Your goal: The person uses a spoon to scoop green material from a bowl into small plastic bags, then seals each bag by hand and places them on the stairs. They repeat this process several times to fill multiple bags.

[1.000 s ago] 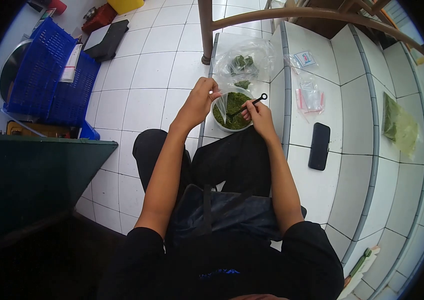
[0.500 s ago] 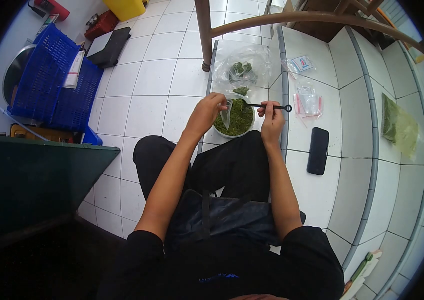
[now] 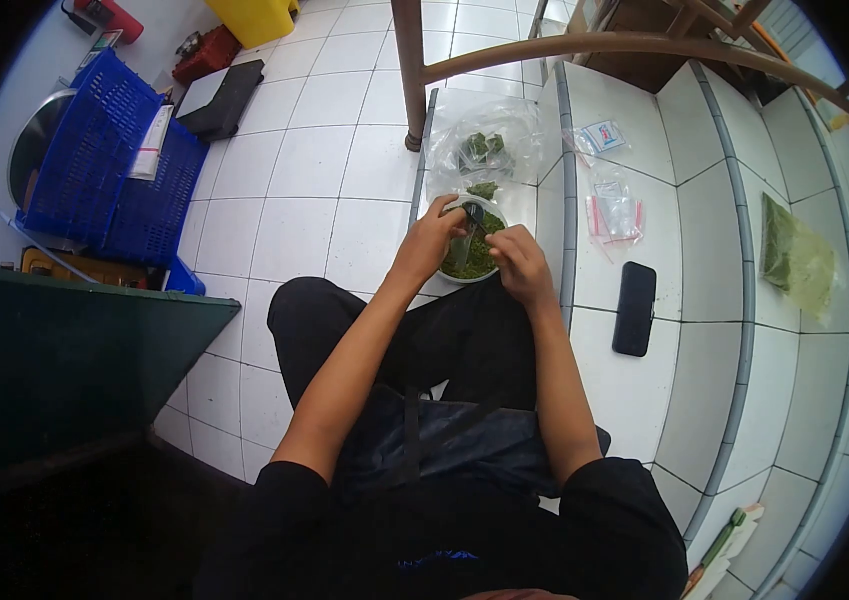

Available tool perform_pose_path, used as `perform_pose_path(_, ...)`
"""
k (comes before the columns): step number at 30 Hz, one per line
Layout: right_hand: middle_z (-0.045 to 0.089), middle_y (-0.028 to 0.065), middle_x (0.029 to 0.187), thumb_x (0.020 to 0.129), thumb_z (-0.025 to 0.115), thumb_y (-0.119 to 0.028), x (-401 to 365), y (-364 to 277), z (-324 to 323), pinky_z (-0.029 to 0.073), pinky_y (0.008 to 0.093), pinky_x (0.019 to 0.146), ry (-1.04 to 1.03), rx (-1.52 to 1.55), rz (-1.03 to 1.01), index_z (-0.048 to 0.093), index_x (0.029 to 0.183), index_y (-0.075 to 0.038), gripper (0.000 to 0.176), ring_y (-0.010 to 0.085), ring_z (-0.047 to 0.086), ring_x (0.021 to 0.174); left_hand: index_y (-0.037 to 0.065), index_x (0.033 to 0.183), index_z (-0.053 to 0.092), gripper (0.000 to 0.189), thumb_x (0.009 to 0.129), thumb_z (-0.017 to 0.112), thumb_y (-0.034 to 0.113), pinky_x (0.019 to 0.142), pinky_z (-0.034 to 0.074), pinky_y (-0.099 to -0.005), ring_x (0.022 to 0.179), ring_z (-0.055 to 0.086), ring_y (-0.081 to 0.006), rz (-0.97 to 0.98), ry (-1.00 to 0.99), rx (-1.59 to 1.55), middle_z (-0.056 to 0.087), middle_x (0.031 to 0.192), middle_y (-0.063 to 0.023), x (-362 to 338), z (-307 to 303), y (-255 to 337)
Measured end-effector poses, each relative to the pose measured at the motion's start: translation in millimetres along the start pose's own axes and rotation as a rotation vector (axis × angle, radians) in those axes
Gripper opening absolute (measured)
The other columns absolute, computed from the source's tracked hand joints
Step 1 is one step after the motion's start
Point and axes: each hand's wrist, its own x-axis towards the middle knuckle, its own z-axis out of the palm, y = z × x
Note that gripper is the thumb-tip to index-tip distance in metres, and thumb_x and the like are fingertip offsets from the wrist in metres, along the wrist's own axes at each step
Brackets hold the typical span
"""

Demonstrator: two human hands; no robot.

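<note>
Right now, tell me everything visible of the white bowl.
The bowl is round, white, plastic-looking, upright on a tiled step before the person's knees. It holds green flakes. The left hand, pinching a clear bag, and the right hand, with a black scoop, are over it, hiding much of its rim.

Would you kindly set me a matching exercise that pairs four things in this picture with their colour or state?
Things:
1. bowl
2. phone
3. crate
4. bin

Colour or state:
a. yellow
b. full of green flakes
c. blue
d. black

Pairs: 1-b, 2-d, 3-c, 4-a
</note>
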Motion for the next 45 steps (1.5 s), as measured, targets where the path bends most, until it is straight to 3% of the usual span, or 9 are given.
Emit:
perform_pose_path(6,0.067,0.0125,0.095,0.082,0.078,-0.002,2.1,-1.5,-1.7,0.054,0.0396,0.075,-0.088,-0.076,-0.175,0.068,0.106,-0.001,0.026,0.0321,0.065,0.086,0.003,0.109,0.064,0.024,0.087,0.064,-0.007,0.083,0.059,-0.0456,0.103,0.073,-0.0337,0.015,0.027,-0.012,0.058,0.141,-0.0182,1.1,-0.2,-6.2)
perform_pose_path(12,0.067,0.0125,0.095,0.093,0.072,-0.006,-3.6,4.8,0.7,0.053,0.0375,0.074,0.037,0.009,-0.042,0.07,0.105,0.001,0.015,0.0292,0.065,0.088,0.005,0.106,0.064,0.02,0.087,0.067,-0.003,0.085,0.058,-0.0461,0.108,0.07,-0.0358,0.006,0.025,0.094,0.06,0.139,-0.0144,0.9,-4.1,-1.1)
perform_pose_path(15,0.07,0.0119,0.093,0.102,0.065,-0.01,-5.3,12.4,3.5,0.053,0.034,0.074,0.141,0.076,0.095,0.071,0.104,0.002,0.014,0.0234,0.067,0.086,0.005,0.104,0.065,0.018,0.088,0.068,-0.002,0.084,0.058,-0.0446,0.111,0.069,-0.0344,0.023,0.036,0.16,0.062,0.136,-0.0132,1.3,-6.5,2.6)
perform_pose_path(17,0.072,0.0102,0.089,0.106,0.06,-0.014,-4.7,15.8,7.3,0.053,0.0307,0.073,0.252,0.081,0.413,0.07,0.104,0.002,0.018,0.0177,0.069,0.082,0.005,0.102,0.065,0.016,0.088,0.071,0.002,0.084,0.058,-0.0438,0.11,0.069,-0.034,0.037,0.06,0.166,0.064,0.132,-0.0113,0.6,-9.9,7.8)
perform_pose_path(24,0.074,0.0106,0.083,0.103,0.065,-0.017,-9.2,41.6,10.0,0.055,0.0316,0.072,0.063,0.144,0.828,0.06,0.117,-0.003,0.021,0.0166,0.071,0.078,0.005,0.098,0.066,0.017,0.087,0.077,0.012,0.082,0.055,-0.0444,0.102,0.067,-0.0329,-0.064,0.069,0.182,0.066,0.111,-0.0084,-3.8,-18.8,11.3)
perform_pose_path(28,0.066,0.0169,0.109,0.093,0.074,-0.014,-2.2,24.3,7.4,0.056,0.04,0.083,0.155,-0.062,0.721,0.055,0.134,-0.006,0.046,0.0251,0.068,0.098,0.007,0.097,0.067,0.017,0.086,0.079,0.014,0.082,0.054,-0.044,0.099,0.066,-0.0323,0.024,0.125,0.15,0.066,0.104,-0.0089,0.2,-27.2,25.4)
perform_pose_path(34,0.061,0.0155,0.118,0.083,0.08,-0.013,6.6,-3.5,3.2,0.041,0.047,0.106,0.113,-0.837,0.198,0.07,0.118,-0.008,0.036,0.0353,0.05,0.126,0.008,0.096,0.068,0.018,0.086,0.08,0.017,0.08,0.052,-0.044,0.093,0.065,-0.0332,0.077,0.108,0.186,0.067,0.095,-0.0097,-1.0,-25.9,22.2)
perform_pose_path(40,0.072,0.0089,0.107,0.083,0.08,-0.01,5.8,10.8,13.5,0.05,0.0413,0.095,-0.144,-0.06,0.34,0.076,0.098,-0.006,0.017,0.0308,0.063,0.109,0.007,0.095,0.068,0.019,0.086,0.08,0.019,0.079,0.052,-0.0441,0.092,0.066,-0.0331,0.094,0.075,0.144,0.067,0.092,-0.0097,-4.3,-21.8,29.1)
perform_pose_path(45,0.075,0.0096,0.102,0.085,0.076,-0.006,7.7,4.6,10.1,0.052,0.038,0.091,-0.145,0.043,0.389,0.076,0.098,-0.006,0.013,0.0292,0.067,0.101,0.007,0.095,0.068,0.017,0.087,0.078,0.018,0.079,0.052,-0.0436,0.093,0.066,-0.0328,0.116,0.106,0.09,0.067,0.093,-0.0103,-3.9,-24.8,28.9)
